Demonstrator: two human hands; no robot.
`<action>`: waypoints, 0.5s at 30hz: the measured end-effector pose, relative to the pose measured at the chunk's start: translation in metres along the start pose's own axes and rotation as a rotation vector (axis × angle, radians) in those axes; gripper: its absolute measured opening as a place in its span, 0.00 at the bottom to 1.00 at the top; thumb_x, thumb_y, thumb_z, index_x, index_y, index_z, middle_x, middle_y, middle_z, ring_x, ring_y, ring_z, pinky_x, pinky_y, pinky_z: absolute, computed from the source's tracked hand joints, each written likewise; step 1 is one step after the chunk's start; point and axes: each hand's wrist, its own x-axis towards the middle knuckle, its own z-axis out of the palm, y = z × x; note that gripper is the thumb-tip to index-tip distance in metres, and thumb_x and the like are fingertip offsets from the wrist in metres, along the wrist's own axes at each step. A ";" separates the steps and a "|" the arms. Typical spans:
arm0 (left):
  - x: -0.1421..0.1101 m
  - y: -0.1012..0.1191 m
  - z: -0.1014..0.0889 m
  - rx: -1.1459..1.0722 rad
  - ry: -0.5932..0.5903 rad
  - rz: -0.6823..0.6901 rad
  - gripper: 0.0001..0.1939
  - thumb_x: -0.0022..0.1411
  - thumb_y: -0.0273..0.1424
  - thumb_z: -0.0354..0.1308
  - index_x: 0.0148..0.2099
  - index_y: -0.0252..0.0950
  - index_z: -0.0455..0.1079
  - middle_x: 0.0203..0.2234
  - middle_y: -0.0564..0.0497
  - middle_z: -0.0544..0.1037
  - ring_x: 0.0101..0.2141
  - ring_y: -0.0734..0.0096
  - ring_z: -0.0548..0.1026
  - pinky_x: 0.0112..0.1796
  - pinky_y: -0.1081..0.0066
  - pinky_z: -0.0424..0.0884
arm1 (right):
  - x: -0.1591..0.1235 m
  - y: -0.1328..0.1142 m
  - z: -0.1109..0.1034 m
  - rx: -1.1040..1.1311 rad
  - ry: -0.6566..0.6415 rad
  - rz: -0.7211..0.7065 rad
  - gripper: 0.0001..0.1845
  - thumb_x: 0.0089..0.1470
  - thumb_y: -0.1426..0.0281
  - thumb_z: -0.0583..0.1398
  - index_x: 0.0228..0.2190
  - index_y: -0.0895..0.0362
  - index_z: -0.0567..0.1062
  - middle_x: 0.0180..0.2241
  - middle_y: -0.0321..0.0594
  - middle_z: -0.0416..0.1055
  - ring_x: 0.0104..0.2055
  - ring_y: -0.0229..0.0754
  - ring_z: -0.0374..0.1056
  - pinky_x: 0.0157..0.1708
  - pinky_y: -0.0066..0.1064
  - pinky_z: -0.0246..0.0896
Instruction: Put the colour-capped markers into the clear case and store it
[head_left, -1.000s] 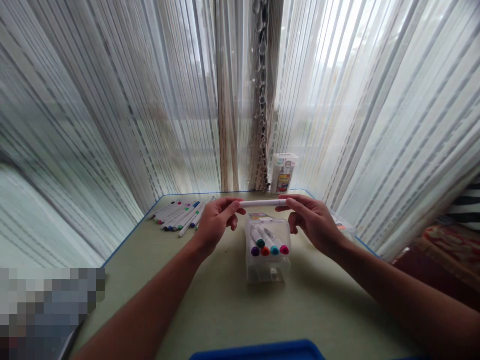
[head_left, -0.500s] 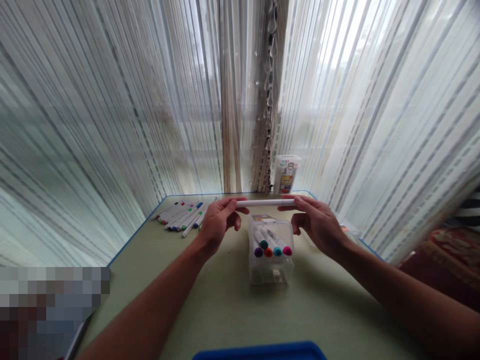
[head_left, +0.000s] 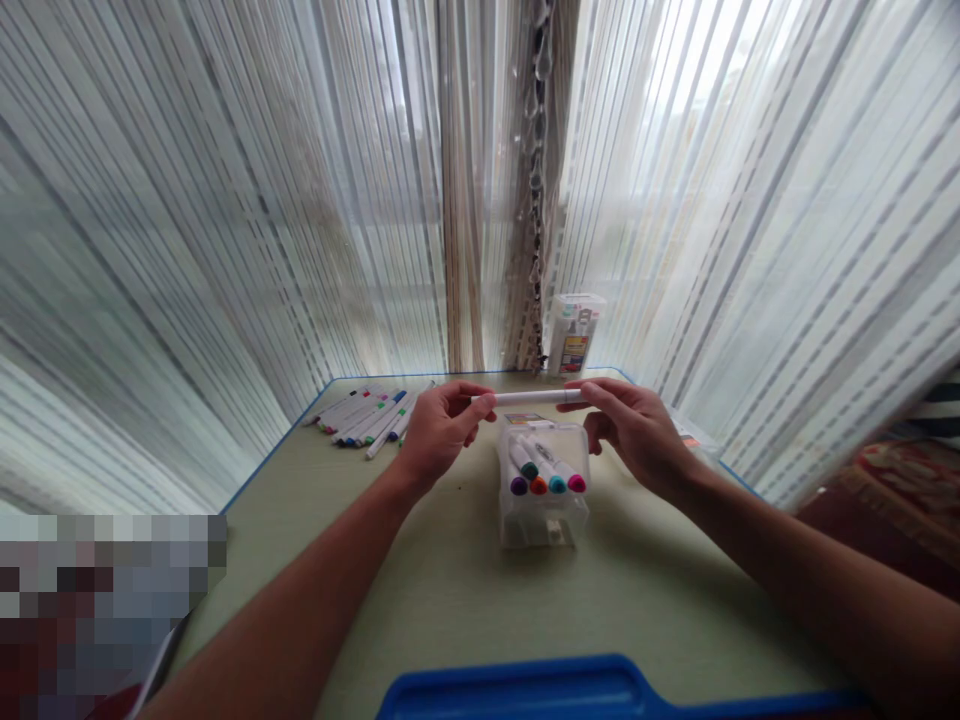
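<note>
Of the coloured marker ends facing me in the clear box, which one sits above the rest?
The dark green end. It sits higher, while the purple, orange, turquoise and pink ends line up in one row below.

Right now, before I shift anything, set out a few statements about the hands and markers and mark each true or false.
1. The left grip and right grip hold the same white marker. True.
2. The loose pile of markers lies beyond the right grip. False: it lies on the left grip's side.
3. The clear box holds several markers with differently coloured ends. True.
4. The upright container stands nearer the camera than the clear box. False: it stands farther back, near the curtain.
5. The blue object at the bottom is wholly in view. False: the picture's lower edge cuts it off.
</note>
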 end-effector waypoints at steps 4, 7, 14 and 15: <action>-0.001 0.000 0.001 0.029 -0.002 0.019 0.14 0.52 0.36 0.67 0.35 0.30 0.73 0.19 0.54 0.73 0.17 0.82 0.62 0.18 0.78 0.57 | -0.001 0.003 0.000 -0.081 -0.010 -0.030 0.14 0.49 0.62 0.68 0.33 0.60 0.78 0.27 0.42 0.77 0.15 0.31 0.63 0.13 0.25 0.60; -0.002 -0.001 0.002 0.032 -0.008 0.016 0.14 0.49 0.35 0.69 0.31 0.31 0.71 0.16 0.57 0.68 0.17 0.82 0.61 0.18 0.79 0.55 | -0.002 0.004 0.001 -0.128 -0.022 -0.041 0.14 0.47 0.62 0.69 0.30 0.60 0.77 0.24 0.39 0.75 0.14 0.31 0.63 0.13 0.24 0.59; -0.003 -0.001 0.005 0.039 -0.015 0.019 0.12 0.53 0.36 0.66 0.32 0.32 0.70 0.19 0.55 0.72 0.17 0.81 0.63 0.18 0.77 0.58 | -0.002 0.003 0.004 -0.133 -0.006 -0.058 0.14 0.47 0.62 0.69 0.27 0.59 0.75 0.20 0.33 0.71 0.14 0.31 0.62 0.12 0.23 0.57; -0.003 -0.001 0.005 0.029 -0.014 0.016 0.12 0.55 0.36 0.64 0.32 0.32 0.69 0.21 0.53 0.73 0.17 0.81 0.63 0.18 0.77 0.59 | -0.002 0.003 0.004 -0.125 -0.008 -0.054 0.14 0.48 0.62 0.69 0.27 0.59 0.75 0.22 0.34 0.71 0.15 0.30 0.62 0.12 0.23 0.57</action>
